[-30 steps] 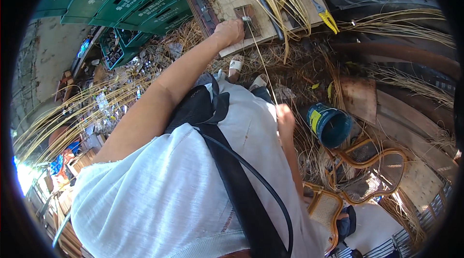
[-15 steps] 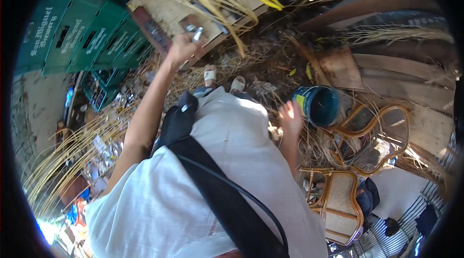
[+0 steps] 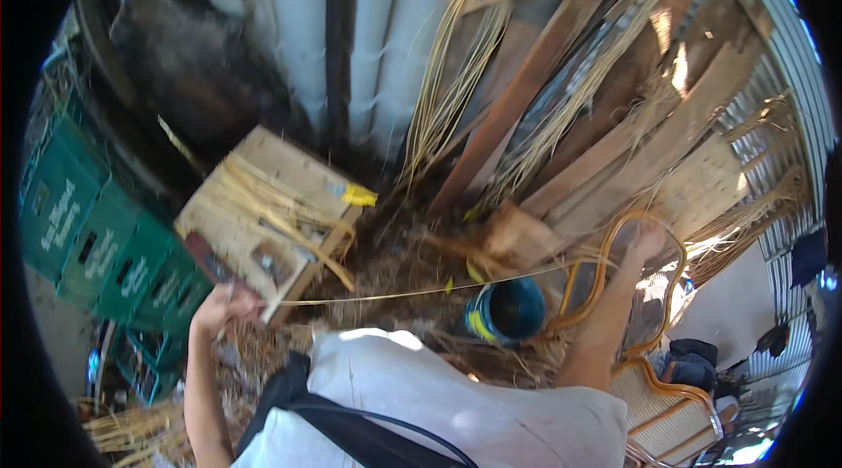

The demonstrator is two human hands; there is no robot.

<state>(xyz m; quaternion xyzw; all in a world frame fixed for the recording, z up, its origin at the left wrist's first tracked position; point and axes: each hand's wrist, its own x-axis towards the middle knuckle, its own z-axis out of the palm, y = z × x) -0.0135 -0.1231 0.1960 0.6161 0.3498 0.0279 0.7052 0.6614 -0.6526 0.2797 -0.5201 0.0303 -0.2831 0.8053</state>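
Observation:
A long, thin, pale rattan strip (image 3: 412, 295) stretches almost level across in front of my body. My left hand (image 3: 230, 306) is closed on its left end, beside the near corner of a low wooden work board (image 3: 219, 214). Reaching far out to the right, my right hand (image 3: 647, 242) is closed at the strip's other end, in front of a curved rattan frame (image 3: 671, 279); motion blurs its fingers. On the board lie a bundle of rattan strips (image 3: 263, 192), a small metal block (image 3: 264, 259) and a yellow-handled tool (image 3: 358, 195).
Green plastic crates (image 3: 101, 231) are stacked at the left. A blue-green bucket (image 3: 513, 310) stands below the strip. Planks (image 3: 517, 100) and hanging rattan bundles (image 3: 438, 82) lean at the back right. A woven rattan chair part (image 3: 662, 411) lies at the lower right; scraps litter the floor.
The view has swung up and right. My right hand has moved from beside the bucket far out right, and the strip now spans between my hands. The silvery object in my left hand no longer shows.

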